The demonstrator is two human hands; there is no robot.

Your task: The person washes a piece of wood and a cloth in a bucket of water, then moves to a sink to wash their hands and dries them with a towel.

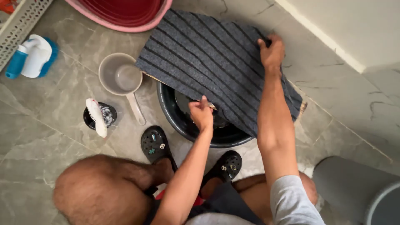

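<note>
- we see a dark grey striped mat (208,62) draped across a black basin (187,125) on the grey tiled floor (50,125); it covers the basin's far and right side, and the near left part of the rim stays open.
- our right hand (271,52) is beyond the basin, fingers clamped on the mat's far right edge.
- our left hand (201,113) is over the basin's open part, at the mat's near edge, fingers closed together around a small thin object (211,106); we cannot tell what it is.
- just left of the basin lies a grey scoop with a handle (121,79), touching or nearly touching the mat's left corner.
- further left of the basin, a white brush rests on a small black dish (100,116).
- well to the basin's left, a white and blue bottle (31,56) lies on its side beside a white basket (18,25).
- beyond the basin, past the mat, sits a red tub (125,14).
- on the near side of the basin stand our two black clogs (155,143).
- near right of the basin is a grey bin (354,187).
</note>
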